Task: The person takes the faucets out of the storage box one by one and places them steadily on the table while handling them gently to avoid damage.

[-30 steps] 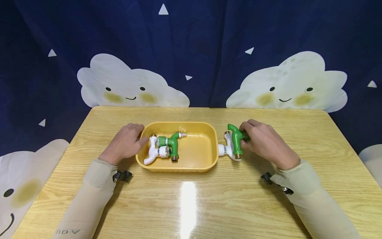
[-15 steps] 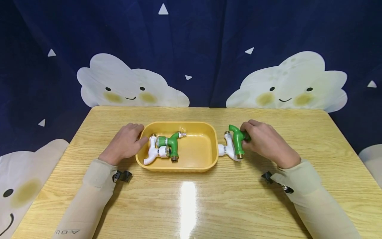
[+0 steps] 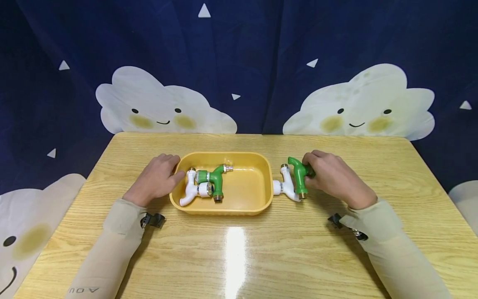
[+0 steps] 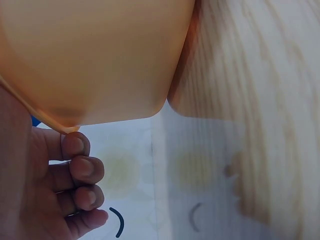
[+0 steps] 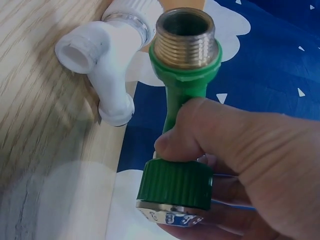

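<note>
2 pinches: left grip (image 3: 154,179) on tray (image 3: 248,189), right grip (image 3: 332,175) on green tap (image 3: 300,176), bore (image 5: 186,23) only in right-wrist view.

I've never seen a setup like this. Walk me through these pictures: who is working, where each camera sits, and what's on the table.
There is no machine here: a person works with two bare hands. The wide view comes from a camera worn on the head, looking forward and down; the two close views come from a camera on each wrist.

On the wooden table stands a yellow basin with a white tap and a green tap inside. Another white tap lies just right of it in the head view.

The left hand grips the basin's left rim. The right hand holds a second green tap; the right wrist view shows its threaded metal end.
</note>
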A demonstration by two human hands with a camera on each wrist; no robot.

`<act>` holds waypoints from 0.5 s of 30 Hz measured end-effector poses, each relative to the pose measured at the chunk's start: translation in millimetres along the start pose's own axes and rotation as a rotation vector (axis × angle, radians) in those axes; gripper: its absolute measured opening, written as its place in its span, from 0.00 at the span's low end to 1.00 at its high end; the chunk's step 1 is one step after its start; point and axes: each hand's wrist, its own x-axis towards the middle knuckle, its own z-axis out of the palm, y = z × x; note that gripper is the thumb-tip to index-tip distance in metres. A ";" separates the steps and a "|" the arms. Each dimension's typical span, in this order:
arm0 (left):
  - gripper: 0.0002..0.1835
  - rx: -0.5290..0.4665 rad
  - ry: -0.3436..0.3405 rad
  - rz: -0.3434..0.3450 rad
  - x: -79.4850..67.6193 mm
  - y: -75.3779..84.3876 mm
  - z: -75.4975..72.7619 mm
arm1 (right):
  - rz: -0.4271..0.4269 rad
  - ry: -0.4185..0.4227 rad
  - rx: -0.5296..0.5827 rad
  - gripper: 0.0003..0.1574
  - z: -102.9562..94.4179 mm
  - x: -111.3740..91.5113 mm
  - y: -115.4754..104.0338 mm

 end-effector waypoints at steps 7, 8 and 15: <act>0.13 -0.003 0.005 0.008 -0.2 -0.2 -0.3 | 0.011 -0.021 0.008 0.15 0.7 -0.2 2.4; 0.13 -0.004 0.007 0.010 -0.3 -0.2 -0.3 | 0.014 -0.024 0.007 0.16 0.9 -0.3 2.7; 0.13 -0.002 0.011 0.014 -0.6 0.1 -0.4 | 0.013 -0.035 -0.002 0.16 2.6 -0.3 4.6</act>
